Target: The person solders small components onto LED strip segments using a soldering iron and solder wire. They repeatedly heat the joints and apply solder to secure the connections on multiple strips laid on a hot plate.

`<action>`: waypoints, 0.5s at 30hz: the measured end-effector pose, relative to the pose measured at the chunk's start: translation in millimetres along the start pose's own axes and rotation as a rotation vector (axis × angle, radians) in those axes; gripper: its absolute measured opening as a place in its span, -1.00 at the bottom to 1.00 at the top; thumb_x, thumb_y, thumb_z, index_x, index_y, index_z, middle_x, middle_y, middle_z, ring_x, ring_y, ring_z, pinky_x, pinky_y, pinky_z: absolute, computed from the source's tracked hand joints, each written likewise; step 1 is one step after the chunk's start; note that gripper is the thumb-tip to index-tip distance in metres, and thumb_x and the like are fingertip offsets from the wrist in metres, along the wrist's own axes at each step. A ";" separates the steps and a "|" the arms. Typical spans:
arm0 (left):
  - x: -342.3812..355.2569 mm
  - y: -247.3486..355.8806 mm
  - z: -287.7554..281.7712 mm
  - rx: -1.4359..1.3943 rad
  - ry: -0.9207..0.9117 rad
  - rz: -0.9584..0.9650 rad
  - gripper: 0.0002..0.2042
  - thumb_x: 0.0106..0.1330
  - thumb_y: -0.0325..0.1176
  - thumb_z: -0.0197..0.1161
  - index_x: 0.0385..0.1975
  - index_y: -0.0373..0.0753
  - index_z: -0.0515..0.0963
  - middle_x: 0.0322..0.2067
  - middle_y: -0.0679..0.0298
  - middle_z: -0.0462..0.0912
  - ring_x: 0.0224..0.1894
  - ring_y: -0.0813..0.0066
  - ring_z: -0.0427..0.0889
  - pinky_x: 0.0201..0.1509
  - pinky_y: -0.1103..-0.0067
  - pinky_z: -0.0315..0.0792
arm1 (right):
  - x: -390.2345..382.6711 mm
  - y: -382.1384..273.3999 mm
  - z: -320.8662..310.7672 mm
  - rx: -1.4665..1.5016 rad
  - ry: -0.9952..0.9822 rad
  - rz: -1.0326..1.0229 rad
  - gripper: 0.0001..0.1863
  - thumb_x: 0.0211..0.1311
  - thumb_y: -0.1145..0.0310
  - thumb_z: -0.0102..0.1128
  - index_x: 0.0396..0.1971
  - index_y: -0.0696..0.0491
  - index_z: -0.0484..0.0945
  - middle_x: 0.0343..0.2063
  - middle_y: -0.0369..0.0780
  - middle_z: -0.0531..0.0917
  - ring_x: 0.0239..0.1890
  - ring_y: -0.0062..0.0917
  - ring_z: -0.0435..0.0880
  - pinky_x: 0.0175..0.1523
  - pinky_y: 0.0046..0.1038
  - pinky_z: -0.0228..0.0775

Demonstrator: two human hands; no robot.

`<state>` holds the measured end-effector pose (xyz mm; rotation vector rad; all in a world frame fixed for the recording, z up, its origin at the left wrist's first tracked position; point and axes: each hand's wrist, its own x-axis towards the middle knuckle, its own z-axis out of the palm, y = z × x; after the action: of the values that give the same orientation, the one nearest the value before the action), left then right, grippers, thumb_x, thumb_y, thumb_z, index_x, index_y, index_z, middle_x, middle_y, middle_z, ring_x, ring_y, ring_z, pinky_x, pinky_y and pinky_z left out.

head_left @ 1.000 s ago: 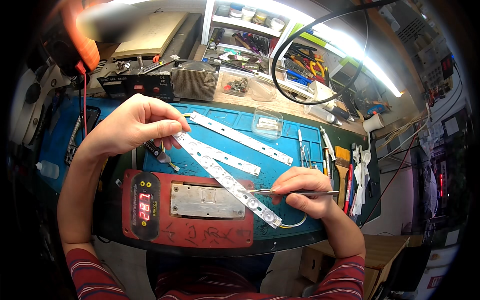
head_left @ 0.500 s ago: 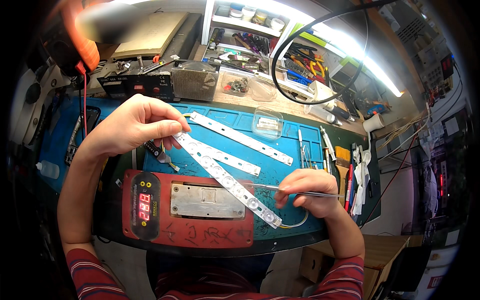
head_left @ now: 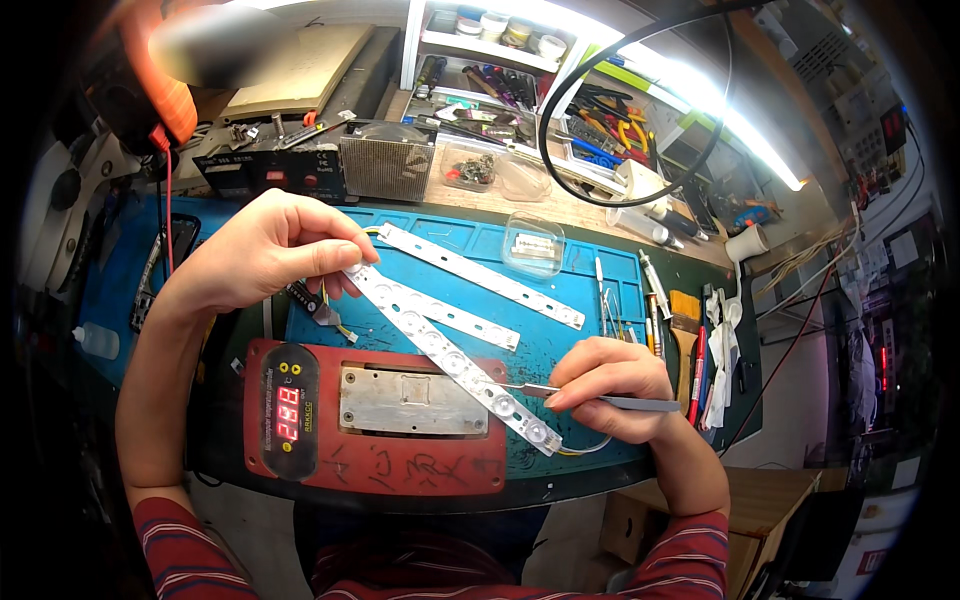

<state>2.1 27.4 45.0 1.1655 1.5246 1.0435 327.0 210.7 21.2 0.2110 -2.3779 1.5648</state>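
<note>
My left hand [head_left: 290, 245] pinches the upper end of a white LED strip [head_left: 430, 340] between thumb and fingers. The strip slants down to the right across the edge of a red heating plate [head_left: 400, 470], with a row of round clear lenses along it. In my right hand [head_left: 615, 385] is a pair of grey metal tweezers [head_left: 640, 404], its fine tip at the strip's lower half, beside a lens. Whether the tip touches the strip, I cannot tell. Another LED strip [head_left: 490, 328] lies partly behind the held one, and one more strip [head_left: 480, 275] lies farther back.
A blue work mat [head_left: 400, 230] covers the bench. Its right side holds a blade in a clear box [head_left: 533, 247], a brush [head_left: 685, 310] and pens. Behind stand a black device [head_left: 270, 175], a finned metal block [head_left: 388, 168] and a tool shelf [head_left: 490, 50]. A black cable [head_left: 548, 130] loops overhead.
My right hand has turned the tweezers and brought their tip onto or just over the strip. The left hand and the strip stay nearly still.
</note>
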 end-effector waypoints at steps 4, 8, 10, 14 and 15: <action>-0.1 0.8 0.0 0.005 -0.001 -0.002 -0.82 0.39 -0.40 0.24 -0.19 -0.39 0.65 -0.41 0.28 0.69 -0.40 0.66 0.65 -0.31 0.72 0.51 | 0.9 1.0 0.4 -0.020 -0.008 -0.012 -0.76 0.10 0.66 0.24 -0.23 0.15 0.73 -0.26 -0.16 0.66 -0.24 -0.42 0.68 -0.15 -0.48 0.50; -0.2 1.6 0.2 0.011 -0.003 -0.003 -0.83 0.39 -0.41 0.23 -0.19 -0.39 0.65 -0.40 0.28 0.69 -0.40 0.65 0.65 -0.30 0.72 0.52 | 1.2 1.3 1.3 -0.019 -0.009 -0.019 -0.76 0.09 0.67 0.24 -0.23 0.15 0.73 -0.26 -0.16 0.66 -0.24 -0.41 0.67 -0.15 -0.48 0.50; -0.1 1.0 -0.3 0.010 -0.005 -0.003 -0.82 0.39 -0.40 0.24 -0.18 -0.39 0.65 -0.40 0.28 0.69 -0.39 0.65 0.65 -0.30 0.71 0.52 | 1.1 2.3 1.7 -0.021 -0.009 -0.020 -0.76 0.09 0.66 0.24 -0.23 0.15 0.73 -0.26 -0.15 0.66 -0.24 -0.41 0.67 -0.15 -0.48 0.50; -0.4 -0.1 -1.1 0.005 -0.007 -0.004 -0.82 0.39 -0.40 0.24 -0.18 -0.39 0.65 -0.39 0.28 0.69 -0.39 0.65 0.65 -0.30 0.71 0.52 | 0.9 3.0 1.3 -0.026 -0.013 -0.018 -0.77 0.09 0.66 0.25 -0.23 0.15 0.73 -0.26 -0.15 0.66 -0.23 -0.41 0.67 -0.15 -0.47 0.50; -0.2 0.2 -0.9 0.006 -0.007 -0.004 -0.82 0.39 -0.39 0.24 -0.18 -0.39 0.65 -0.39 0.28 0.69 -0.39 0.65 0.65 -0.30 0.71 0.52 | 0.5 3.4 1.1 -0.026 -0.012 -0.017 -0.77 0.09 0.66 0.26 -0.23 0.15 0.73 -0.26 -0.15 0.66 -0.23 -0.41 0.67 -0.15 -0.47 0.50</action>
<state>1.3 27.1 45.4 1.1687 1.5252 1.0312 325.4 211.1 17.9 0.2345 -2.3981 1.5284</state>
